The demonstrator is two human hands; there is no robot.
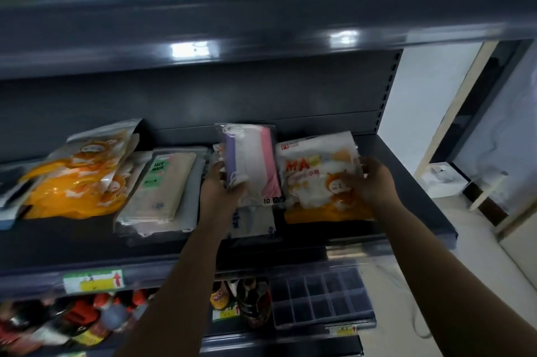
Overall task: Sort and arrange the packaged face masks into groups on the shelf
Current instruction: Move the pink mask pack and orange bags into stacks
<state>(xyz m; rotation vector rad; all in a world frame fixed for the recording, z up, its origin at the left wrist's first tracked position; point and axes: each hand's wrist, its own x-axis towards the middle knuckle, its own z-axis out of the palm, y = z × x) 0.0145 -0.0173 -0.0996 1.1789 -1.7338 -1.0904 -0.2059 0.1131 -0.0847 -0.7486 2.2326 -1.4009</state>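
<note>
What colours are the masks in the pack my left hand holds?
Purple, white and pink stripes, seen in the head view: mask pack, left hand.

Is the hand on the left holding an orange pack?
No, the left hand holds a clear pack of purple, white and pink masks.

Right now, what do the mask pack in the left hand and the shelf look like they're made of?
Pastel mask pack: clear, glossy plastic film, since the purple, white and pink masks show through it. Shelf: probably painted metal, dark grey with a smooth sheen; the slotted upright at the back suggests steel racking, though the picture is blurred.
</note>
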